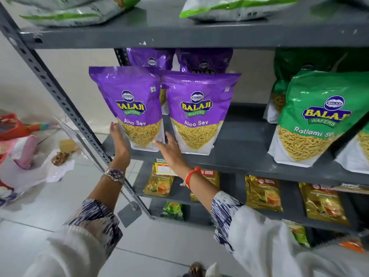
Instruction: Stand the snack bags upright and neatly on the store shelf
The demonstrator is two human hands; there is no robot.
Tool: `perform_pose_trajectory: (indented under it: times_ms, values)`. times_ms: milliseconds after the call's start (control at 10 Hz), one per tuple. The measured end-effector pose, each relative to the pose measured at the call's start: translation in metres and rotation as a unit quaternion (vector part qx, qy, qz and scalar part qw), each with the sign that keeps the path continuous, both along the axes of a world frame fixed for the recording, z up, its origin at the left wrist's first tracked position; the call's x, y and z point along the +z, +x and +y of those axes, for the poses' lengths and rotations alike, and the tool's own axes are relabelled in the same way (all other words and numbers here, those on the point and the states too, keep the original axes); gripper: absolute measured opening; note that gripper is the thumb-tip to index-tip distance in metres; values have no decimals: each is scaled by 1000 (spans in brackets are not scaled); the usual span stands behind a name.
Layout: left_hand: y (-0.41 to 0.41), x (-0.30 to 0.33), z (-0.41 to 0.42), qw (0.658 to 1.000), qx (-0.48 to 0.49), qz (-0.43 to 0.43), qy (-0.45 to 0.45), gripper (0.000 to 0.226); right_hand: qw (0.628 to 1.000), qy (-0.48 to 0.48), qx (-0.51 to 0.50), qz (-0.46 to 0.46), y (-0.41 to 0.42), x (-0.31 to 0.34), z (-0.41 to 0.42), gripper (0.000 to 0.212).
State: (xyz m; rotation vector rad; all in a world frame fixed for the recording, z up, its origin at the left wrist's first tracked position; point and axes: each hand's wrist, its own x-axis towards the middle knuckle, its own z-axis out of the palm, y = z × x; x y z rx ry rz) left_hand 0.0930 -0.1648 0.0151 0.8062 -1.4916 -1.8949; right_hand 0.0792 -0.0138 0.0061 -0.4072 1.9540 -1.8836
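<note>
Nearest the camera, two white sleeves with dark patterned cuffs reach forward toward a grey metal shelf (249, 156). The left hand (119, 140), with a watch (114, 174) on its wrist, is held open and flat, fingers straight; its palm lies against the lower left edge of the left purple Aloo Sev bag (129, 108). The right hand (169, 148), with a red thread band (191, 174) on the wrist, is also open with the fingers spread; it rests between the two front purple bags at their bases, the thumb touching the left bag's lower right corner and the fingers lying on the lower left of the right purple Aloo Sev bag (199, 114). Neither hand grips anything.

Both front purple bags stand upright on the middle shelf near its front edge, side by side and almost touching, faces forward. Just behind them stand two more purple bags (151, 58), partly hidden. To the right, well apart from the purple ones, a green Ratlami Sev bag (311, 116) stands at the shelf's front, leaning slightly left, with another green bag behind it and one more cut off at the right edge.

On the lower shelves sit gold tea packets (261, 192). On the shelf above lie flat white-and-green bags (235, 7). On the tiled floor (50, 212) to the left lie plastic bags and wrappers (26, 152).
</note>
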Motion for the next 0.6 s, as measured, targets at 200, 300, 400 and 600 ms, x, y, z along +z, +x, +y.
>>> perform_pose_trajectory:
  times_ms: [200,300,400,600]
  values:
    - [-2,12,4,997,-81,-12,3,56,997,-18,-14,-73,-25,12,-26,74]
    - [0,10,3,997,-75,-19,6,56,996,-39,0,-76,-25,15,-32,64]
    - [1,11,1,997,-70,-19,6,54,996,-45,7,-81,-25,15,-32,65]
    - [7,8,18,994,-33,44,-98,47,999,-26,-21,-35,-11,12,-8,70]
